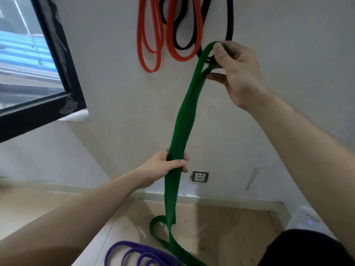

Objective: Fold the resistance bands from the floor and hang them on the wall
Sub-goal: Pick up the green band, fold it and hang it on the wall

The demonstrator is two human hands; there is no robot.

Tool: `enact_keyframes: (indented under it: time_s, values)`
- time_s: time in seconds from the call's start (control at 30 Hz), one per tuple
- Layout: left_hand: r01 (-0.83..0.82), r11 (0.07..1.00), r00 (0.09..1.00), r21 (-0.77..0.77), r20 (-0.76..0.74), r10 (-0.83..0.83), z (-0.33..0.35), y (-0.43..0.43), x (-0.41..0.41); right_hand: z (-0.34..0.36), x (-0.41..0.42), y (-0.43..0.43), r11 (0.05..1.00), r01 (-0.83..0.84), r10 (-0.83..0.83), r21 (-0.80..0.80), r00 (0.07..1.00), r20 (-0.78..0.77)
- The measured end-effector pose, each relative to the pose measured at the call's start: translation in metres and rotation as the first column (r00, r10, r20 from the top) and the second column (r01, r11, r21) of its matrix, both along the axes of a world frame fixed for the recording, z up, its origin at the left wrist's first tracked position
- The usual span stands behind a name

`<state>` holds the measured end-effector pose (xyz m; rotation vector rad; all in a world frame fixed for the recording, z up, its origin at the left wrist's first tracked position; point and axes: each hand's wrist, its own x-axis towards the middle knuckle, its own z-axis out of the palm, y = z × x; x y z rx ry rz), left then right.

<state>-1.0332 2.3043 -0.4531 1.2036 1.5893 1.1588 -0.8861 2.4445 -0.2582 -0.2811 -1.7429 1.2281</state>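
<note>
From the head camera, I have the wide flat green rubber resistance band point(182, 129) strung between both hands in front of the pale wall point(119, 89). My right hand point(236, 73) is up high, fingers pinched closed on the top bend of the band, just below the hanging loops. My left hand point(163, 167) is lower, wrapped closed around both layers of the strap, level with the white wall socket point(199, 177).

I judge this to be the folding step: the band is doubled but not yet short enough to hang. Its lower part trails down to the wooden floor point(230, 227), where it curls into a loop and runs out of the bottom of the view.

The next move, as I read it, calls for gathering the trailing tail up into the held bundle, then lifting the folded top to the hook (which I cannot see; it is above the frame edge).

The band's long axis runs nearly upright, leaning right toward the top, with the fold uppermost.

On the wall hang thin orange rubber loop bands point(151, 35) and black rubber loop bands point(229, 20), touching and overlapping. A coiled purple rubber band point(134, 254) lies on the floor, just beside the green tail.
</note>
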Motion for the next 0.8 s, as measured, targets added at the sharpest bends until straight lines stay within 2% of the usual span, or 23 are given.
enact_keyframes:
  time_s: [0.13,0.27,0.37,0.47,0.57,0.63,0.7,0.73,0.77,0.8]
  values:
    - [-0.123,0.992,0.992,0.004,-0.002,0.123,-0.005,-0.013,-0.025,-0.032,0.016,0.02,0.989,0.056,-0.055,-0.134,0.998,0.006]
    - [-0.224,0.972,0.973,0.066,-0.039,0.227,0.001,-0.031,-0.05,-0.089,0.034,0.054,0.928,0.067,-0.056,-0.368,0.998,0.04]
    - [-0.259,0.958,0.966,0.124,0.009,0.26,0.012,-0.036,-0.059,-0.137,0.045,0.071,0.865,0.068,0.036,-0.498,0.98,0.197]
    - [-0.25,0.952,0.966,0.179,0.115,0.232,0.022,-0.035,-0.063,-0.177,0.05,0.076,0.835,0.063,0.186,-0.546,0.902,0.389]
    - [-0.281,0.939,0.955,0.198,0.151,0.254,0.03,-0.033,-0.061,-0.199,0.049,0.071,0.867,0.033,0.309,-0.497,0.746,0.59]
    - [-0.323,0.924,0.943,0.207,0.158,0.294,0.034,-0.031,-0.057,-0.206,0.044,0.064,0.933,-0.015,0.309,-0.36,0.549,0.777]
    - [-0.346,0.912,0.936,0.221,0.149,0.319,0.036,-0.029,-0.052,-0.209,0.035,0.054,0.974,-0.096,0.228,-0.207,0.37,0.901]
    - [-0.348,0.911,0.937,0.223,0.128,0.327,0.037,-0.028,-0.049,-0.208,0.03,0.048,0.98,-0.125,0.187,-0.153,0.34,0.922]
    - [-0.343,0.913,0.939,0.219,0.096,0.33,0.038,-0.027,-0.046,-0.206,0.024,0.042,0.984,-0.143,0.154,-0.108,0.36,0.92]
    - [-0.335,0.918,0.942,0.211,0.057,0.331,0.037,-0.027,-0.043,-0.201,0.019,0.035,0.985,-0.157,0.13,-0.069,0.422,0.897]
